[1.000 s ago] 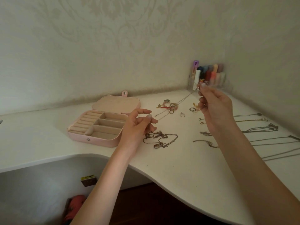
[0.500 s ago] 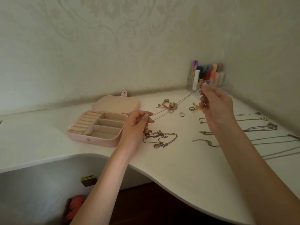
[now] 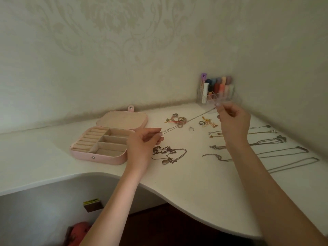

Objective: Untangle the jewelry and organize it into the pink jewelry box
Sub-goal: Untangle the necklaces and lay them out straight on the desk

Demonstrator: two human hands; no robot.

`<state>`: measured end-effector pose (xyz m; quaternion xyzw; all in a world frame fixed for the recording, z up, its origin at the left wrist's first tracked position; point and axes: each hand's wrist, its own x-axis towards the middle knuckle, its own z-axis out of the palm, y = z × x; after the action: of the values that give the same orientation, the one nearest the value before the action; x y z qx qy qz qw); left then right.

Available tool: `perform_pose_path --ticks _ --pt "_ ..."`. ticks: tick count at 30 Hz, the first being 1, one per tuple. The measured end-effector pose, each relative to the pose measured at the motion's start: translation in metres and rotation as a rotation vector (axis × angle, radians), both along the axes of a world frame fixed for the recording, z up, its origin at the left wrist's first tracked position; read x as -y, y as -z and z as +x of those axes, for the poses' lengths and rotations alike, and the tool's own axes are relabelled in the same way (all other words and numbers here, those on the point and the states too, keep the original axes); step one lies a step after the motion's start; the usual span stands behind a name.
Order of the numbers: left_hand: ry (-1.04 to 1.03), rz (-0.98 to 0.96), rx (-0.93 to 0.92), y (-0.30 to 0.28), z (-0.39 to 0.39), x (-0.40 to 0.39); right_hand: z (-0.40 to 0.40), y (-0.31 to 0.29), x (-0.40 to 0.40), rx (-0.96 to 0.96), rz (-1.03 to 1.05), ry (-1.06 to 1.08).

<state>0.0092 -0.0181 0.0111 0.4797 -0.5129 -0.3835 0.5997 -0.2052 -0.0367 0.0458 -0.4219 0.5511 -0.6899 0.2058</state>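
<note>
Chain: a thin silver chain is stretched in the air between both hands, likely to check it is free of knots.
Left hand: the left hand pinches the chain's clasp end, just beside the box.
Right hand: the right hand pinches the far end, raised near the clear organizer.
Box: the pink jewelry box lies open on the white desk, its padded ring rolls and compartments bare.
Knot: a tangled clump of dull metal chains lies below the left hand.
Sorted: straightened necklaces lie in parallel rows to the right; rings sit grouped behind.
</note>
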Motion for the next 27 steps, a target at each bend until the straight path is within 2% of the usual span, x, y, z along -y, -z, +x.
perform_pose_path --ticks 6,11,15,20,27 --pt "0.033 -0.151 0.327 -0.002 -0.017 -0.031 -0.036 0.013 -0.035 -0.122 0.018 0.098" --pt "0.182 -0.177 0.473 -0.012 -0.050 -0.045 -0.084 0.022 -0.082 0.084 0.040 -0.034" --pt "0.291 -0.172 0.622 -0.017 -0.070 -0.047 -0.114 0.020 -0.108 0.144 0.016 0.031" --pt "0.388 -0.167 0.595 -0.018 -0.090 -0.063 -0.142 0.022 -0.124 0.019 0.066 0.199" --pt "0.534 -0.121 0.887 -0.011 -0.112 -0.076 -0.160 0.035 -0.146 -0.137 0.095 0.395"
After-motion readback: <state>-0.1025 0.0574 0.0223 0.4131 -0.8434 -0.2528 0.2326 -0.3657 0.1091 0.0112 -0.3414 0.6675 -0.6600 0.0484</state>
